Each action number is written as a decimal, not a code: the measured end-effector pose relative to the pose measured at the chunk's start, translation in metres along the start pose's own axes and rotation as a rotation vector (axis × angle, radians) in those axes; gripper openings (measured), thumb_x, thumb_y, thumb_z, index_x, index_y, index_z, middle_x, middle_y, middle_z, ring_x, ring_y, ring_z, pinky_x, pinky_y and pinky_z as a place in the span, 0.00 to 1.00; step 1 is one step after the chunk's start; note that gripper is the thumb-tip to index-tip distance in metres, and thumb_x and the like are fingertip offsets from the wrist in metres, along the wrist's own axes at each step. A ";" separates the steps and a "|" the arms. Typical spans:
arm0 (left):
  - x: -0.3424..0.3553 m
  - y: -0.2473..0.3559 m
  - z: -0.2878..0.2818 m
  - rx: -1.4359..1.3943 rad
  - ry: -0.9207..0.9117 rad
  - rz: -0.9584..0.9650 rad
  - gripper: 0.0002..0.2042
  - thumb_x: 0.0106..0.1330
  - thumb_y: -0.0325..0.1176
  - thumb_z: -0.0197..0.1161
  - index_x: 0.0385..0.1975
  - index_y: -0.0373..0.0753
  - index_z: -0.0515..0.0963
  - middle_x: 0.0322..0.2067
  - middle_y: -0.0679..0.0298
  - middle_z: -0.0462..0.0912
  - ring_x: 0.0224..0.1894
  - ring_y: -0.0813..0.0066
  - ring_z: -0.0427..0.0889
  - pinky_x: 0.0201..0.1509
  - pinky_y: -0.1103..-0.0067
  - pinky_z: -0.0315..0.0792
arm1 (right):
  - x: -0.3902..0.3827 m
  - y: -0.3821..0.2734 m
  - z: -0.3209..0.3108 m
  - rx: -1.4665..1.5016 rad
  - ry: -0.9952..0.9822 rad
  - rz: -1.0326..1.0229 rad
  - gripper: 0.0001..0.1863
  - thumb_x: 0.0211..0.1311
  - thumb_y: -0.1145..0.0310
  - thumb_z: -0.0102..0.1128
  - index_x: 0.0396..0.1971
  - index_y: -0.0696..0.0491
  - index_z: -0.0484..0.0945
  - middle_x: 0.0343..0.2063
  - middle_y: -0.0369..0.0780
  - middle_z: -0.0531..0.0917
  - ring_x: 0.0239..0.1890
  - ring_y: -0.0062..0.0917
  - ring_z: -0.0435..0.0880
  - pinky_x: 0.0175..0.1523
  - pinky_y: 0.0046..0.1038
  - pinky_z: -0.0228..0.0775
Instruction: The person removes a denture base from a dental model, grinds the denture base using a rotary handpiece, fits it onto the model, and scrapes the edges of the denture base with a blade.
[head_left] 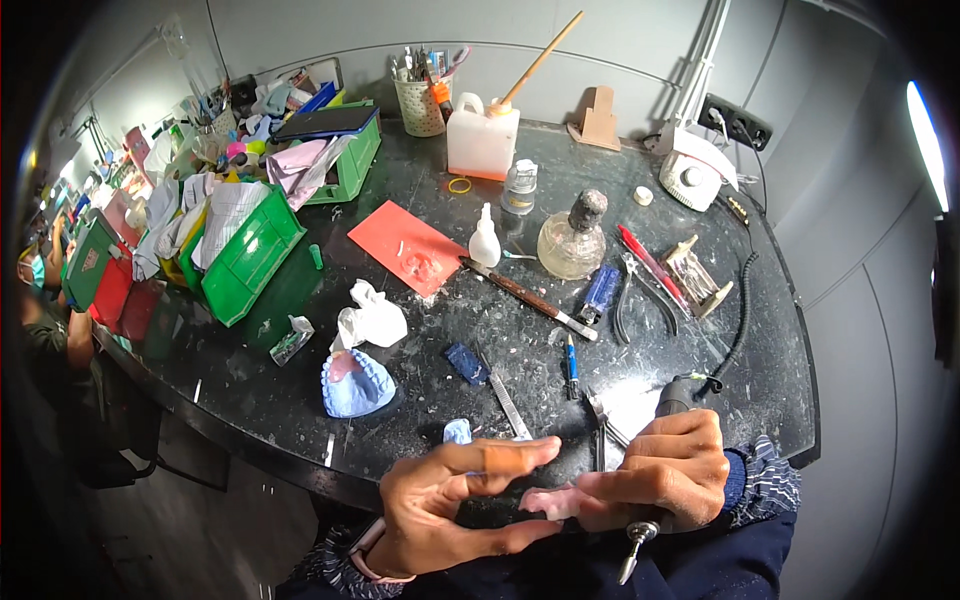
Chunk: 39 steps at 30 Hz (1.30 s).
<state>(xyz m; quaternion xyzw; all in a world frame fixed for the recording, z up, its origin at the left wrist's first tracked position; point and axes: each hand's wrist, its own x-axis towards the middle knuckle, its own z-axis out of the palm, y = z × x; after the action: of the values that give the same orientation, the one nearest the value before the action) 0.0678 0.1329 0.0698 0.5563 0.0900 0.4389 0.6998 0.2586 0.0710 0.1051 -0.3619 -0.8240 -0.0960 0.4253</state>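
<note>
My left hand [445, 505] is open, thumb and forefinger apart around a small pink moulded piece [550, 500]; an orange band wraps one finger. Whether the thumb touches the piece is unclear. My right hand [660, 470] grips a dark rotary handpiece [672, 398], its metal bur [636, 555] pointing down, and its fingertips meet the pink piece. A pale blue dental cast with a pink plate [358, 390] stands to the left. A smaller blue piece [458, 430] is partly hidden behind my left hand.
Around lie a red sheet [385, 240], knife [520, 295], pliers [630, 310], glass burner [570, 245], tissue [370, 325] and coiled cord [742, 310]. Green bins [255, 280] crowd the left. A plastic container [480, 140] stands at the back. A masked person [45, 310] is at far left.
</note>
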 end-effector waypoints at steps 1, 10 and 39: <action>0.000 -0.005 -0.002 0.008 -0.035 0.051 0.14 0.47 0.16 0.66 0.34 0.29 0.72 0.38 0.45 0.78 0.45 0.58 0.78 0.45 0.73 0.77 | 0.001 -0.001 -0.001 0.037 0.003 0.014 0.09 0.38 0.74 0.68 0.22 0.58 0.77 0.06 0.26 0.63 0.06 0.08 0.61 0.11 0.14 0.44; -0.005 -0.013 0.006 -0.154 -0.021 0.204 0.06 0.49 0.17 0.65 0.24 0.30 0.75 0.29 0.49 0.80 0.36 0.54 0.81 0.36 0.68 0.80 | 0.001 -0.010 -0.005 0.026 -0.096 0.038 0.18 0.44 0.58 0.69 0.12 0.52 0.69 0.08 0.29 0.64 0.07 0.13 0.64 0.11 0.16 0.48; 0.005 0.031 0.006 0.469 -0.218 0.219 0.24 0.47 0.17 0.65 0.42 0.20 0.60 0.23 0.55 0.78 0.19 0.80 0.77 0.19 0.92 0.68 | 0.004 0.006 -0.004 -0.161 -0.325 0.127 0.33 0.30 0.33 0.60 0.09 0.50 0.61 0.07 0.30 0.57 0.06 0.16 0.59 0.12 0.19 0.46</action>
<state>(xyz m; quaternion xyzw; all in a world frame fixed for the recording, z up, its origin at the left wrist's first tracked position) 0.0586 0.1323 0.1009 0.7534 0.0528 0.4167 0.5058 0.2638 0.0755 0.1101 -0.4569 -0.8470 -0.0745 0.2614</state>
